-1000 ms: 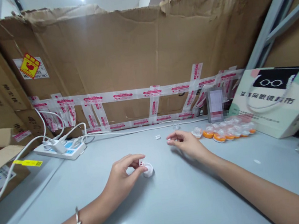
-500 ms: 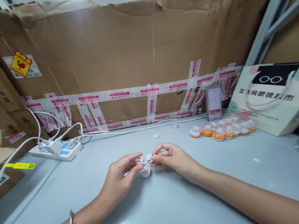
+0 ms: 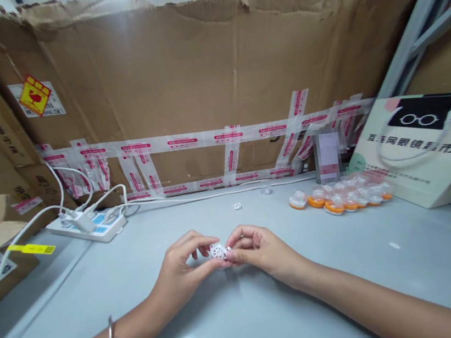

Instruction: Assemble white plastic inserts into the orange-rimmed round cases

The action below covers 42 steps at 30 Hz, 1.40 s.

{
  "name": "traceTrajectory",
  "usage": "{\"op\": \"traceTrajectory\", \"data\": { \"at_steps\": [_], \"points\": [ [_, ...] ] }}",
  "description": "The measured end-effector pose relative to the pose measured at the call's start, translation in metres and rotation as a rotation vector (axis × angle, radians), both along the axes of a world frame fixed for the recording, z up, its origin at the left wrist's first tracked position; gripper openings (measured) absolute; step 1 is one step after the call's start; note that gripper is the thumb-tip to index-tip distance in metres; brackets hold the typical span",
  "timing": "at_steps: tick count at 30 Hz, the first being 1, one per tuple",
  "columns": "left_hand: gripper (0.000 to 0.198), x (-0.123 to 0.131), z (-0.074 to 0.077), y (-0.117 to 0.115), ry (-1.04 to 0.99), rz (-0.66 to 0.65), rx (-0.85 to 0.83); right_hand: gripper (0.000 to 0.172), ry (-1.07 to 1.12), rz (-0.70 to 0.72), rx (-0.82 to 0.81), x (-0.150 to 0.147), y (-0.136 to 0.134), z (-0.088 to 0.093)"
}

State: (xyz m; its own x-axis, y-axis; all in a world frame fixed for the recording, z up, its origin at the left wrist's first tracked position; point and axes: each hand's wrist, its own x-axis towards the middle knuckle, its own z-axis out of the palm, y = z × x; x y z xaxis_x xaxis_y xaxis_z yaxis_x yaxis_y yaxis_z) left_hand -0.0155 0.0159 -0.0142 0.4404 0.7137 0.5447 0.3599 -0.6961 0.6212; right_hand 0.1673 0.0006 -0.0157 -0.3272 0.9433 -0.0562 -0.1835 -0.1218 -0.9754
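Between the fingertips of my left hand (image 3: 193, 259) is a small white part with round openings (image 3: 217, 251). My right hand (image 3: 256, 248) pinches another small white piece (image 3: 228, 250) right beside it, and the two pieces appear to touch. Both hands are just above the table, near its middle. A faint clear shape shows under my fingertips, mostly hidden by them. Farther back on the table lies one more small white piece (image 3: 237, 206).
Several clear cases with orange bases (image 3: 334, 207) stand at the back right, before a paper bag (image 3: 418, 154). A small clear item (image 3: 266, 189) is near the large cardboard box (image 3: 148, 90). A power strip (image 3: 104, 229) with cables lies left.
My hands have come together, bringing the two white pieces side by side. The round clear container below them is now mostly hidden. The view has shifted slightly.
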Motion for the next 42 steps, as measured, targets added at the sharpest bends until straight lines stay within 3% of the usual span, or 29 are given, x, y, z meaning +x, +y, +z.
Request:
{"op": "traceTrajectory", "data": {
  "at_steps": [12, 19, 31, 42],
  "points": [
    [0.028, -0.0001, -0.0017, -0.0018, 0.047, -0.110, 0.053, 0.029, 0.003, -0.002, 0.031, -0.0004, 0.0005, -0.0004],
    [0.030, -0.0018, -0.0036, -0.0025, 0.097, -0.039, 0.094, 0.030, 0.003, -0.030, 0.025, 0.0017, 0.0006, 0.0004],
    [0.030, -0.0007, -0.0044, -0.0034, 0.159, -0.041, 0.131, 0.033, 0.023, 0.001, 0.010, 0.0019, 0.0009, -0.0042],
    [0.034, 0.0055, -0.0091, -0.0100, 0.187, -0.080, 0.298, 0.046, 0.070, -0.048, 0.032, -0.0024, -0.0028, -0.0026]
  ]
}}
